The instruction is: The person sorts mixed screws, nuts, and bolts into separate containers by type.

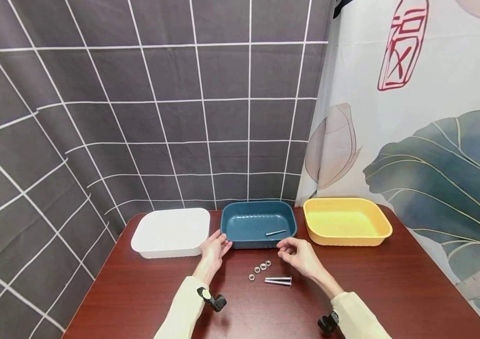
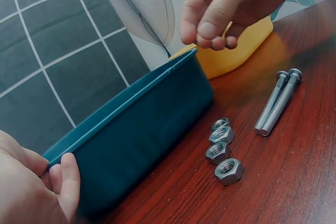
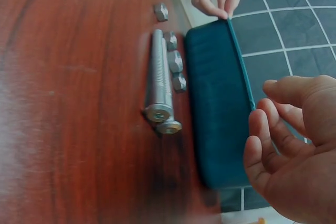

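Teal tub (image 1: 251,244) pinched at its rim (image 2: 123,106) by my left hand (image 1: 213,248), right hand (image 1: 301,256) loosely curled, empty. Tbh I'd brace it and lay bolts (image 2: 281,103) in gently.

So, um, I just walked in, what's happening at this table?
A person's left hand pinches the rim of a dark teal rectangular tray, while their right hand, seemingly empty, is by its near right corner. One slim silver metal bolt lies inside. Two more silver metal bolts and four silver hexagonal metal nuts lie on the reddish-brown wooden table in front. A white rectangular tray stands to the left, a yellow rectangular one to the right.
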The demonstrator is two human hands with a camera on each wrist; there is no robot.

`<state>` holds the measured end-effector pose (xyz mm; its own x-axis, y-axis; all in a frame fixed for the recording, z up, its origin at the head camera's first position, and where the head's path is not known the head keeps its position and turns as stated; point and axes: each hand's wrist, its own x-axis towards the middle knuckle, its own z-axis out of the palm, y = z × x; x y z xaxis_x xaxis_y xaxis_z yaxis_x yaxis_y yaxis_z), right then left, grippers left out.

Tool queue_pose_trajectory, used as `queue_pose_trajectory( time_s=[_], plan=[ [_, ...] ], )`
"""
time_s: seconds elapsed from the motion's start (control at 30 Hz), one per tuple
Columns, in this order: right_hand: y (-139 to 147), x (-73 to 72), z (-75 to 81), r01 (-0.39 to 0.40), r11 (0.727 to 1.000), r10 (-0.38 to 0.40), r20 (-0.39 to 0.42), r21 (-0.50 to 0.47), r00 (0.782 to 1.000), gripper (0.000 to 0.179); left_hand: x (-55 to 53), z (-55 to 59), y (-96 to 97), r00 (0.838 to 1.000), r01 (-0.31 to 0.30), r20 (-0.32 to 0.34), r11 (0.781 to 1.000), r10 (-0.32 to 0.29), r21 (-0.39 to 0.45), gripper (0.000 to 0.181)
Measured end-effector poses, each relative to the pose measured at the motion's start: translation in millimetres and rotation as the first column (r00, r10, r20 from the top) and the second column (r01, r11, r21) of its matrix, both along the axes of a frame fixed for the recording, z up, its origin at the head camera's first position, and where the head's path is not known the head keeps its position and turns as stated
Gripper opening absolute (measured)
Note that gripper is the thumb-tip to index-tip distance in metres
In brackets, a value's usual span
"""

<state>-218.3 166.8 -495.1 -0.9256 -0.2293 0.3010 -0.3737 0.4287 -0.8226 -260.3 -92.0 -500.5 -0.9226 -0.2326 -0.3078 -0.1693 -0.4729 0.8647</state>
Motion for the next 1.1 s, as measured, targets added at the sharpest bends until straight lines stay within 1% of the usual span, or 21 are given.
queue_pose_trajectory(
  time_s=[0.07, 0.23, 0.53, 0.73, 0.9, 1.0, 1.1],
  plan=[
    [0, 2.4, -1.2, -0.005, 1.0, 0.005, 0.023, 0.005, 1.0, 0.013, -0.3, 0.0, -0.3, 1.0, 0.0, -0.004, 1.0, 0.0, -0.003, 0.045],
    [0, 8.7, -8.0, -0.032, 0.999, 0.031, 0.051, 0.014, 0.998, 0.013, -1.1, -1.1, -1.1, 1.0, 0.002, -0.006, 1.0, -0.002, -0.006, 0.045],
    [-1, 18.9, -22.8, -0.043, 0.999, 0.043, 0.066, 0.005, 0.997, 0.013, -2.4, -2.4, -1.4, 1.0, 0.007, -0.013, 1.0, -0.007, -0.008, 0.046],
    [-4, 24.8, -28.5, -0.049, 0.999, 0.048, 0.073, 0.0, 0.996, 0.012, -3.1, -2.4, -1.6, 1.0, 0.006, -0.015, 1.0, -0.006, -0.013, 0.045],
    [-5, 26.5, -34.2, -0.052, 0.998, 0.051, 0.052, 0.022, 0.997, 0.013, -2.6, -2.0, -1.7, 1.0, 0.012, -0.012, 1.0, -0.012, -0.017, 0.046],
    [-5, 26.6, -38.0, -0.057, 0.998, 0.057, 0.024, 0.021, 0.998, 0.013, -1.6, -2.0, -1.6, 1.0, 0.015, -0.009, 1.0, -0.015, -0.018, 0.046],
    [-5, 27.7, -40.8, -0.074, 0.997, 0.074, -0.03, 0.0, 0.997, 0.013, -0.5, -1.6, -1.5, 1.0, 0.016, -0.009, 1.0, -0.016, -0.016, 0.046]
  ],
)
